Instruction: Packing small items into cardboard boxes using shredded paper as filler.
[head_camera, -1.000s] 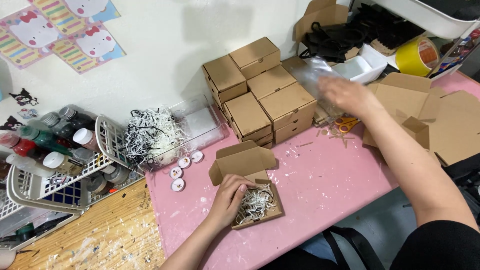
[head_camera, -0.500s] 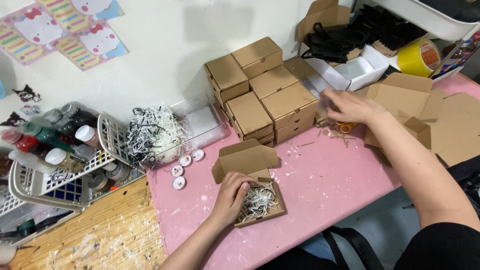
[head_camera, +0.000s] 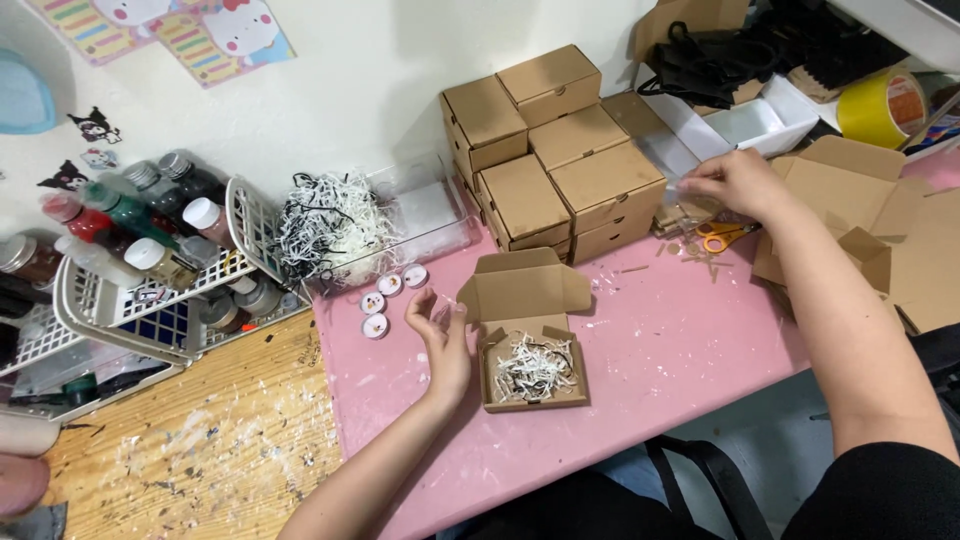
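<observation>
Pink tabletop (head_camera: 660, 350), paint-flecked; open cardboard box (head_camera: 530, 345) of shredded paper at centre; left hand (head_camera: 443, 340) at its 9 o'clock, fingers loosely spread, empty, touching box wall; right hand (head_camera: 735, 183) at 2 o'clock, pinching something small, unclear, above orange scissors (head_camera: 722, 238); stacked closed boxes (head_camera: 560, 150) at 12 o'clock.

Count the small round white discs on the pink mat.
4: small round discs left of the open box, one, one, one, one nearest the left hand. Shredded paper may hide more.

Brown boxes on a pink table

Beside the pink table (head_camera: 660, 340), the brown open box (head_camera: 530, 340) holds white shreds; behind it, orange-handled scissors (head_camera: 722, 237) and yellow tape roll (head_camera: 880, 108).
</observation>
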